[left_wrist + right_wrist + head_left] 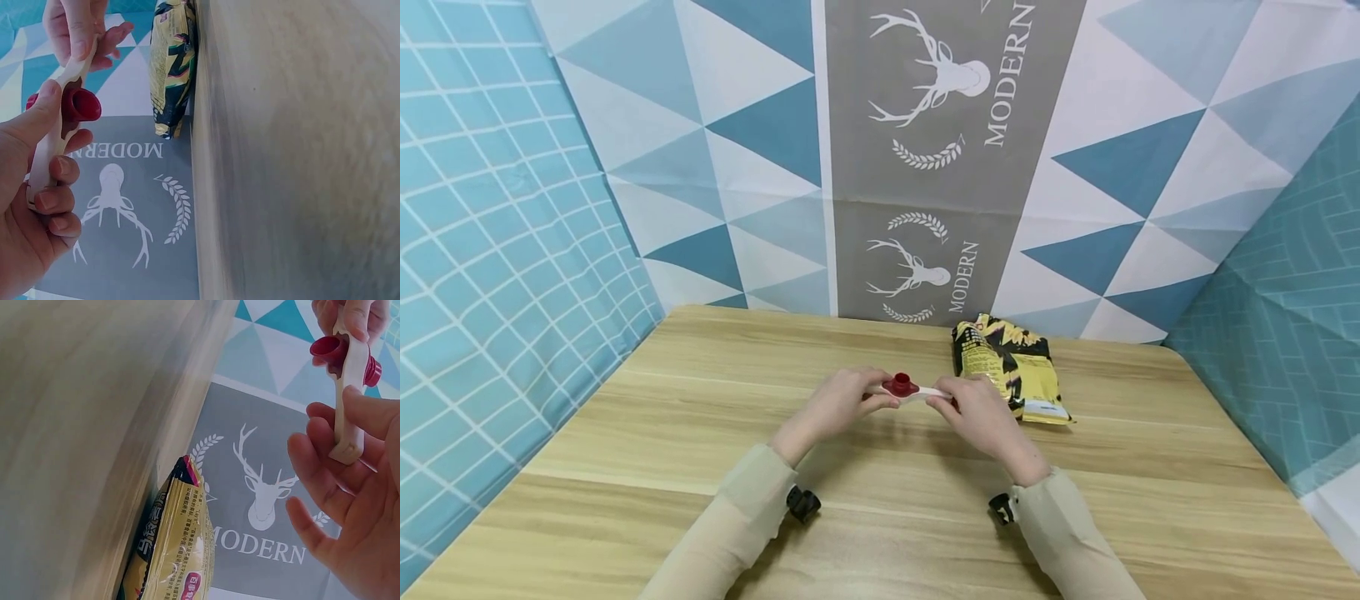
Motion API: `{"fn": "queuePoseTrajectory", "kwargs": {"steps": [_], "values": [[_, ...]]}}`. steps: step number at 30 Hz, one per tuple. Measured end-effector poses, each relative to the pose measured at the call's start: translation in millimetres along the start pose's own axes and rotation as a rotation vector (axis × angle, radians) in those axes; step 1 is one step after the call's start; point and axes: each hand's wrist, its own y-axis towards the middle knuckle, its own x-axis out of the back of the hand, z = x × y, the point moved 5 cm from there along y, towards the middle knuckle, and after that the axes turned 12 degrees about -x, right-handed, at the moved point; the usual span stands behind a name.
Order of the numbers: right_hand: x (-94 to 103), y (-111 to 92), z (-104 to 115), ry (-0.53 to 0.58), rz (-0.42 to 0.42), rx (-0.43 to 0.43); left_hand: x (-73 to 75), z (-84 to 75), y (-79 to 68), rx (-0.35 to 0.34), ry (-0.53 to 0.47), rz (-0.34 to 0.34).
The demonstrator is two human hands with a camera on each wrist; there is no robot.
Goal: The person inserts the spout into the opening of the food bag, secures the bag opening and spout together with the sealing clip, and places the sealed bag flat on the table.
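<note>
A white plastic clip point(921, 392) with a red spout cap point(900, 384) is held just above the wooden table point(700, 433), level between both hands. My left hand point(842, 402) grips its left end, fingers curled round the white bar point(53, 147) and thumb beside the red cap point(81, 105). My right hand point(972, 405) pinches the right end; in the right wrist view the thumb presses the clip point(350, 381) while the other fingers point(319, 462) stay loosely spread. A yellow and black snack bag point(1011, 367) lies flat just right of the hands.
Patterned cloth walls close in the table on the left, back and right. The snack bag point(172, 62) point(178, 550) lies near the back edge of the table. Bare wood stretches in front of and to the left of the hands.
</note>
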Motion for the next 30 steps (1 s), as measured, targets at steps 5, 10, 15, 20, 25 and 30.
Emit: {"fn": "queuePoseTrajectory", "kwargs": {"steps": [5, 10, 15, 20, 25, 30], "values": [[1.5, -0.6, 1.0, -0.052, -0.019, -0.006, -1.4, -1.1, 0.0, 0.003, 0.017, -0.027], [2.3, -0.6, 1.7, -0.065, -0.041, -0.021, -2.4, -2.5, -0.1, 0.007, 0.027, -0.053], [2.3, -0.3, 2.8, -0.060, -0.072, -0.014, -0.8, -4.2, -0.1, 0.011, 0.028, -0.077], [2.6, -0.1, 2.8, -0.097, -0.108, 0.017, -0.1, -4.7, 1.5, 0.022, 0.054, -0.103], [3.0, 1.0, 0.7, -0.104, -0.105, 0.024, -0.5, -3.1, 2.4, 0.062, 0.017, -0.099], [2.3, 1.5, 0.2, -0.080, -0.089, 0.023, -0.3, -2.3, 1.6, 0.082, 0.004, -0.071]]}}
